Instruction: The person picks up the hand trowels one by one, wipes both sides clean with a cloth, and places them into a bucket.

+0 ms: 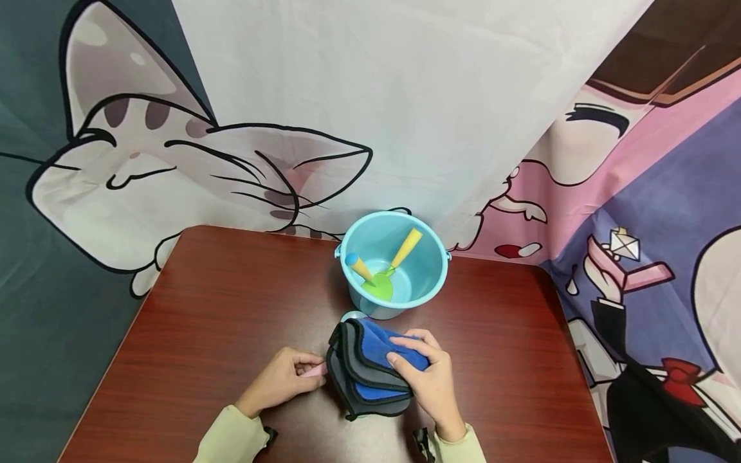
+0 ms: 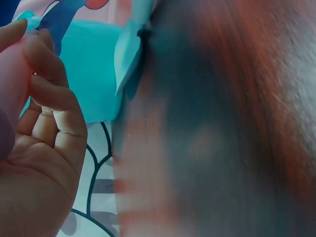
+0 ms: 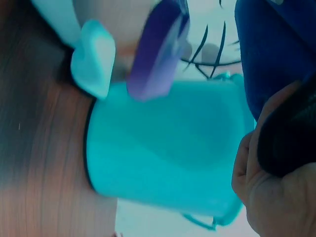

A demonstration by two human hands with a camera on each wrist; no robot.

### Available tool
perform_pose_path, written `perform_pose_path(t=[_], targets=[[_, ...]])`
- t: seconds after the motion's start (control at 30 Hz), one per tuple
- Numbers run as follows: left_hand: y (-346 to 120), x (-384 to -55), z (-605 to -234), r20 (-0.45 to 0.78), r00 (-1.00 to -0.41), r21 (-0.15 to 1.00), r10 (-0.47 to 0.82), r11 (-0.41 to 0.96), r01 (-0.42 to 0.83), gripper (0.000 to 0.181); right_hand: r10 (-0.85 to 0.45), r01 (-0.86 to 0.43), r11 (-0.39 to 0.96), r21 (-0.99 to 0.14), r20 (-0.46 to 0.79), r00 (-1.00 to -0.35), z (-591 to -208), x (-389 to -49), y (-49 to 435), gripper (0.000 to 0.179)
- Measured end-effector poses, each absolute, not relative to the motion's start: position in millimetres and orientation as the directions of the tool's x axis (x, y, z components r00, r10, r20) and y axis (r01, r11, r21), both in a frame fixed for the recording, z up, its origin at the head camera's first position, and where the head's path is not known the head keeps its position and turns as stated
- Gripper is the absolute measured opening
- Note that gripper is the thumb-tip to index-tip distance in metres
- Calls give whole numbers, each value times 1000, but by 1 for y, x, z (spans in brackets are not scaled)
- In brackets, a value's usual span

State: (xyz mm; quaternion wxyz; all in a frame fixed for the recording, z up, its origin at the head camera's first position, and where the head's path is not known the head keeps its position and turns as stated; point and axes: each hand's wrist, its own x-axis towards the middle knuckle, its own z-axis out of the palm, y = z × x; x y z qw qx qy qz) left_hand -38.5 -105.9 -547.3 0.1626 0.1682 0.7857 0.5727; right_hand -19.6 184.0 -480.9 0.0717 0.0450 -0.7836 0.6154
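On the table, my right hand grips a layered bundle of blue and grey cloth with black edging. The thumb and fingers lie on its upper right part; the right wrist view shows its blue cloth beside the hand. At the bundle's left edge, my left hand pinches a pink handle-like piece. The bundle hides that piece's far end. In the left wrist view the pink piece lies between the thumb and fingers of the hand.
A light blue bucket stands behind the bundle, holding yellow-handled toy tools, one with a green blade. A pale blue rounded piece peeks out between bundle and bucket. A purple piece shows before the bucket. Printed curtains hang behind the table.
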Motion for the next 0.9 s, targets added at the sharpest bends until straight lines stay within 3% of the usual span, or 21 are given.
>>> perform_pose_path(t=[0.07,0.23,0.43,0.67,0.9], targets=[[-103,-39,-546,-23,-889,960,457,258,108,12,-11,-167,249,-954,170,-985,-482,-20,177,23],[-100,-39,-540,82,-893,958,443,212,193,31,-48,-195,282,-939,189,-981,-487,-21,165,23],[-100,-38,-534,76,-894,962,442,205,183,21,-10,-172,297,-939,177,-984,-491,-22,158,26],[-99,-37,-532,104,-878,955,468,199,219,29,31,-132,286,-949,147,-989,-461,-18,151,24],[-101,-35,-532,88,-873,953,479,214,214,20,64,-117,270,-956,139,-988,-463,-20,158,23]])
